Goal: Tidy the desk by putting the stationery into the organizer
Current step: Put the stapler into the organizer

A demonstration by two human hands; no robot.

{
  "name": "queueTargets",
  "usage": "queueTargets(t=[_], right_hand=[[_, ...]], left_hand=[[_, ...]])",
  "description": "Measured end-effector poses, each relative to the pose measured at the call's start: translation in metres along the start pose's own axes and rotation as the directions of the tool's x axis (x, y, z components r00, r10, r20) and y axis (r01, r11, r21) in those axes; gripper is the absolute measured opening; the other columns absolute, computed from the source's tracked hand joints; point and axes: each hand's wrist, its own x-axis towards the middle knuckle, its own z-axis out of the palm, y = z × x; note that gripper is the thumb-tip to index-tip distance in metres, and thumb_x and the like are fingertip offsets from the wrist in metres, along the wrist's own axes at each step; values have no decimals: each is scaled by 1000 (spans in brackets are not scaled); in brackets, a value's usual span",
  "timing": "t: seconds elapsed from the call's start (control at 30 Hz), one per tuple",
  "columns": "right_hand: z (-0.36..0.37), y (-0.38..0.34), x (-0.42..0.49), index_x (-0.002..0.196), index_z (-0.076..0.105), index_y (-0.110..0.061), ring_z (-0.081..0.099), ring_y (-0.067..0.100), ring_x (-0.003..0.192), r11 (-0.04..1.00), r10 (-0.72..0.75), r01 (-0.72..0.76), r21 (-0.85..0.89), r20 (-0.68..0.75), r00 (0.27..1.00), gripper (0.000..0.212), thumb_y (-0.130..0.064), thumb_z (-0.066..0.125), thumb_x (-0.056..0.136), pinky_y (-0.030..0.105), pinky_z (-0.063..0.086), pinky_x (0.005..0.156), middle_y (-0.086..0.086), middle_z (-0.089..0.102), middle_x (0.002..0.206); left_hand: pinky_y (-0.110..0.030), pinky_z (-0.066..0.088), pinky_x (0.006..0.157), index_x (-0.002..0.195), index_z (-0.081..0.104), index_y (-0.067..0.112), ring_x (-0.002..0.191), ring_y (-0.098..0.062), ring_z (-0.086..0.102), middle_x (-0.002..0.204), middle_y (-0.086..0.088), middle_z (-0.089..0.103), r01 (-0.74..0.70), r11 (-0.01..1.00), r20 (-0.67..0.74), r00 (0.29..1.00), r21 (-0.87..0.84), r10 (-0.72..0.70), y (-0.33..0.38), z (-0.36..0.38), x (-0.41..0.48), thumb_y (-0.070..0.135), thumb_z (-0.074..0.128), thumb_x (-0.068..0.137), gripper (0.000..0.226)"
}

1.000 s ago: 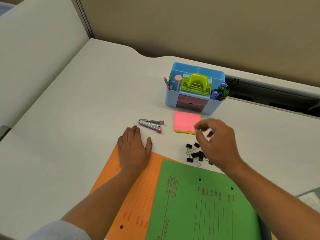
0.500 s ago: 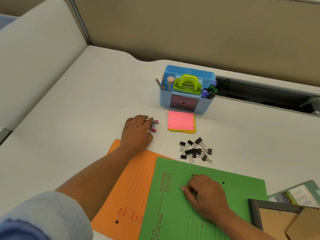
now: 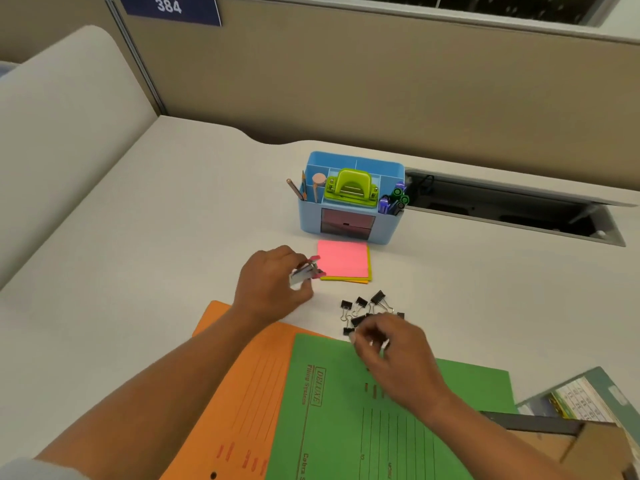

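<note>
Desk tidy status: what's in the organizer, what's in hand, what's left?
Done: pencils, green hole punch and markers stand in the blue organizer. In hand: the left hand holds the staple remover. The right hand hovers over the binder clips; blur hides whether it pinches one. Left: staple remover, binder clips and the sticky notes.

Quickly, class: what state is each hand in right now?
Left hand: grips the small silver staple remover with pink tips.
Right hand: fingers curled over the pile of black metal binder clips; whether it holds one cannot be told.
</note>
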Motion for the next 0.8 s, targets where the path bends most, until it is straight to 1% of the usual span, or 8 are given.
queueTargets(t=[0.03, 0.1, 0.2, 0.3, 0.47, 0.63, 0.7, 0.8], right_hand=[[-7, -9, 12, 91, 66, -28, 60, 2, 72, 998, 23, -21, 66, -34, 999, 7, -29, 70, 86, 16, 47, 63, -16, 62, 81], [-22, -25, 34, 111, 64, -26, 62, 0, 76, 987, 62, -55, 149, -42, 997, 30, -28, 73, 84, 17, 52, 63, -14, 63, 95], [-39, -41, 59, 127, 56, -32, 63, -1, 81, 995, 37, -35, 90, -14, 999, 50, -35, 74, 81, 22, 55, 70, -14, 61, 105], [-48, -50, 73, 117, 65, -29, 62, 3, 85, 999, -33, 33, -10, -40, 999, 36, -32, 73, 82, 30, 56, 80, -12, 66, 101], [-61, -57, 89, 99, 70, -31, 63, 4, 81, 984, -126, 121, -130, -27, 992, 18, -31, 73, 82, 31, 56, 76, -14, 69, 87], [-85, -69, 121, 101, 69, -27, 63, 9, 86, 967, -150, 143, -209, -17, 989, 22, -28, 77, 81, 30, 56, 81, -8, 69, 93], [-98, -75, 140, 100, 70, -25, 64, 12, 81, 967, -174, 160, -197, -55, 983, 22, -25, 79, 79, 32, 56, 80, -6, 70, 91], [-118, -86, 173, 97, 71, -22, 62, 9, 69, 964, -225, 204, -171, -112, 968, 21, -23, 80, 78, 25, 53, 71, -7, 69, 80]], left_hand=[[-31, 46, 61, 93, 72, 16, 65, -19, 58, 82, 3, 66, -3, 999, -52, 999, -39, 1, 14, -1, -2, 29, 71, 70, 26], [-32, 46, 61, 93, 71, 15, 66, -18, 58, 82, 3, 65, -15, 995, -130, 991, -94, 3, 41, -2, -4, 30, 71, 71, 27], [-34, 45, 61, 94, 70, 13, 70, -19, 59, 84, 1, 66, -49, 987, -214, 977, -154, 15, 70, -4, -3, 32, 75, 73, 28], [-36, 47, 60, 95, 71, 11, 72, -18, 60, 84, -1, 67, -70, 983, -304, 953, -169, 15, 88, -7, 2, 31, 72, 74, 29], [-37, 50, 66, 103, 72, 14, 81, -18, 62, 92, 0, 69, -38, 984, -363, 931, -176, -29, 93, -11, 12, 34, 70, 76, 34], [-30, 45, 77, 116, 64, 13, 95, -16, 60, 107, 0, 65, 80, 991, -242, 965, -111, -105, 57, 5, -1, 50, 69, 76, 55], [-33, 44, 83, 121, 61, 14, 102, -18, 59, 113, -1, 63, 168, 984, -123, 977, -54, -173, 34, 17, -11, 57, 61, 78, 61], [-39, 40, 99, 132, 54, 14, 123, -21, 51, 133, -3, 56, 305, 951, 70, 949, 58, -308, 0, 34, -27, 66, 46, 81, 73]])
